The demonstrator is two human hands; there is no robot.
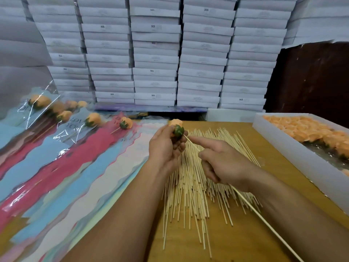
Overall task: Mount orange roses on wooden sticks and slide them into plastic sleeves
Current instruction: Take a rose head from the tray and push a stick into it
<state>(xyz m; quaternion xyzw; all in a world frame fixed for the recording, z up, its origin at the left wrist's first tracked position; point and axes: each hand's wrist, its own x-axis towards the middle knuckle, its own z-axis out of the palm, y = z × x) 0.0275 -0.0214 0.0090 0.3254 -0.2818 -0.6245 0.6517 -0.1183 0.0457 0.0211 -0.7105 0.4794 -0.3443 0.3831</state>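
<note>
The left hand (166, 146) holds an orange rose (176, 127) by its green base, fingers curled around it, above the far end of the stick pile (198, 178). The right hand (222, 163) grips a single wooden stick (264, 222), index finger extended along the shaft; the stick tip meets the green underside of the rose. The loose sticks lie fanned on the wooden table (255, 233), under both hands. To the left, overlapping plastic sleeves (79, 167) in pink, blue and white cover the surface, and several finished roses (92, 120) on sticks lie at their far end. At the right, a white tray (294, 146) contains further orange rose heads (306, 129). Stacked white boxes (154, 59) fill the background.
</note>
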